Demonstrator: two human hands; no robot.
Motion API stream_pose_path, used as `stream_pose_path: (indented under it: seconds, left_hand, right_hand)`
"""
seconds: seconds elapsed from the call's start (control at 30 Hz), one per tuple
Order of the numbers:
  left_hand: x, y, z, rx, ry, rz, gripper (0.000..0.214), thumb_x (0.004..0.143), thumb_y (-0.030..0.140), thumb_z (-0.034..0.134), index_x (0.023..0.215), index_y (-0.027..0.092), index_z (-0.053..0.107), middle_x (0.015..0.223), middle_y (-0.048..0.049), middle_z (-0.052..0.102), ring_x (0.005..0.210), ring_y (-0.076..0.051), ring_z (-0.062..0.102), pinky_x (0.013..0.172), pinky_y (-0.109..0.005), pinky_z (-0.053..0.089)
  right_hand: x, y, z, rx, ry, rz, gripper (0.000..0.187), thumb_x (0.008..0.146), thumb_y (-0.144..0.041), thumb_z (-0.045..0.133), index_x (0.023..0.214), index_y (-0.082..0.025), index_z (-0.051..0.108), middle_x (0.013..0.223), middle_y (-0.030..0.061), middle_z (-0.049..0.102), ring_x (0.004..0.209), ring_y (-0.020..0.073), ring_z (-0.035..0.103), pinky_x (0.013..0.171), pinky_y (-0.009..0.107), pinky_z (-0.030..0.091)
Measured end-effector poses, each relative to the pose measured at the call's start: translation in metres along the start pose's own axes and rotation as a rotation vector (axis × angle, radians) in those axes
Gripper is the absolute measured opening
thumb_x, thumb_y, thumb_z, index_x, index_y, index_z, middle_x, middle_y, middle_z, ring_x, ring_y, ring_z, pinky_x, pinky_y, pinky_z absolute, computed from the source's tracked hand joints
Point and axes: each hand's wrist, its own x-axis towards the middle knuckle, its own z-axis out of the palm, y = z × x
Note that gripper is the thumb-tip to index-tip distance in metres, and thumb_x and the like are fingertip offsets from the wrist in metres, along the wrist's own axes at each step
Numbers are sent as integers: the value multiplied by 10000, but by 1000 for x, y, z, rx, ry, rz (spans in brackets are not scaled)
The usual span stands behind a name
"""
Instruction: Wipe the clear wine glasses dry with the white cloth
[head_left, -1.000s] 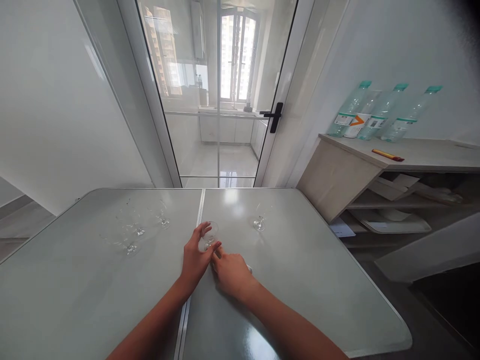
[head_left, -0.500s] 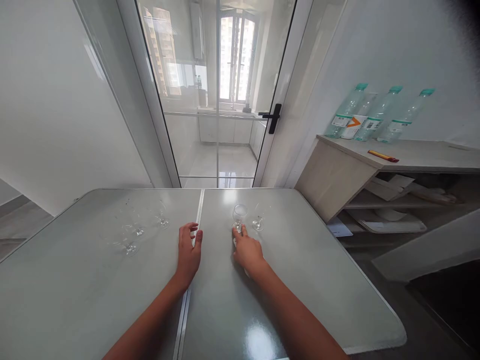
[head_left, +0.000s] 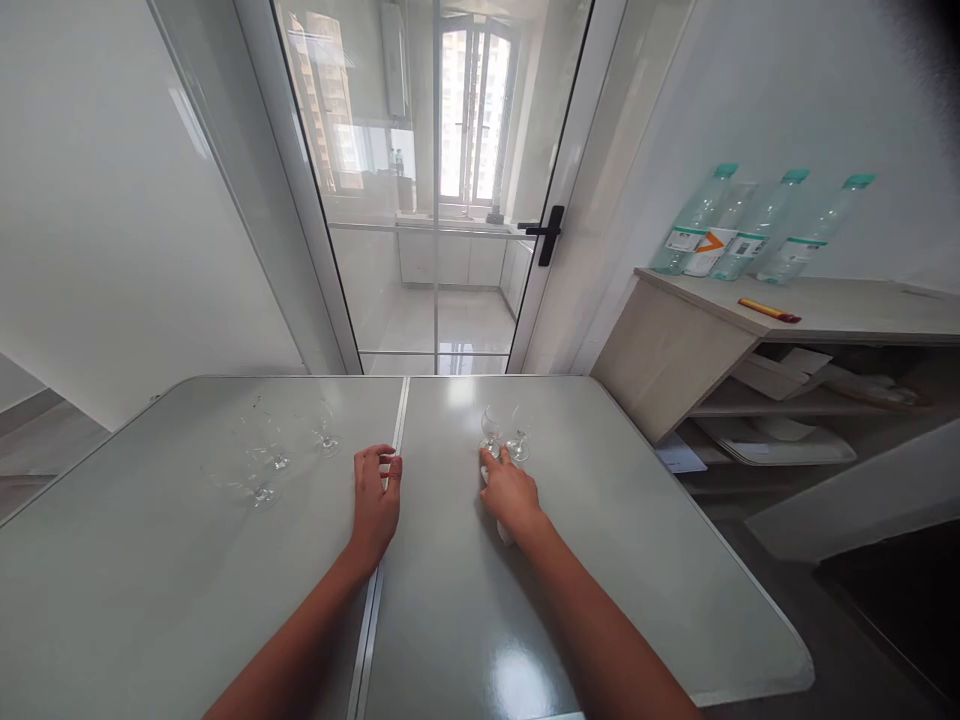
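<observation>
My right hand point(head_left: 511, 494) lies on the grey table point(head_left: 225, 600) right of its centre seam, fingertips pinched on the foot of a small clear stemmed glass point(head_left: 490, 428). That glass stands upright, almost touching a second stemmed glass point(head_left: 518, 441) just to its right. Something white point(head_left: 505, 532) shows under my right palm; I cannot make out what it is. My left hand point(head_left: 376, 498) rests on the seam, fingers loosely bent, holding nothing. Three more clear glasses point(head_left: 279, 462) stand to its left.
A glass sliding door with a black handle point(head_left: 550, 232) stands behind the table. At the right is a wooden shelf unit point(head_left: 675, 360) with three plastic bottles point(head_left: 761, 225) and a red-yellow pen point(head_left: 769, 310) on top. The table's right edge drops to the floor.
My right hand carried the small glass from the table's centre to the right and set it beside the other glass. My left hand let go and settled on the seam.
</observation>
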Motion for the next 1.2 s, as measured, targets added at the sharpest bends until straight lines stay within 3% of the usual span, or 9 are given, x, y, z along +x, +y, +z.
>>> stream_pose_path:
  seconds: [0.53,0.97,1.07,1.2]
  left_hand:
    - [9,-6,-9,15,30,-68,348,1031,495,402,1127,239,617,1112,-68,534,953,-208,592,831,-373,509]
    - [17,-17,-15,-38,101,-53,368,1050,490,340,1061,239,609,1094,-55,585,933,-195,590,797,-338,488]
    - [19,-16,-17,-30,143,-45,356,1049,471,348,1034,232,610,1058,-52,589,888,-191,577,749,-321,475]
    - [22,-8,-26,14,301,57,283,1043,398,378,979,219,588,979,-43,597,864,-190,565,761,-319,459]
  right_hand:
    - [5,10,2,20,37,27,753,857,-197,533,1576,-328,347,1682,98,274,1099,265,703,863,376,538]
    - [4,12,1,0,34,48,757,862,-183,534,1586,-286,339,1677,136,274,1112,267,697,860,368,535]
    - [3,13,0,-5,25,48,789,849,-169,559,1591,-299,323,1679,140,264,1123,265,690,861,356,527]
    - [-3,10,-5,-28,47,58,710,883,-170,547,1561,-287,373,1639,206,302,1050,266,714,826,354,516]
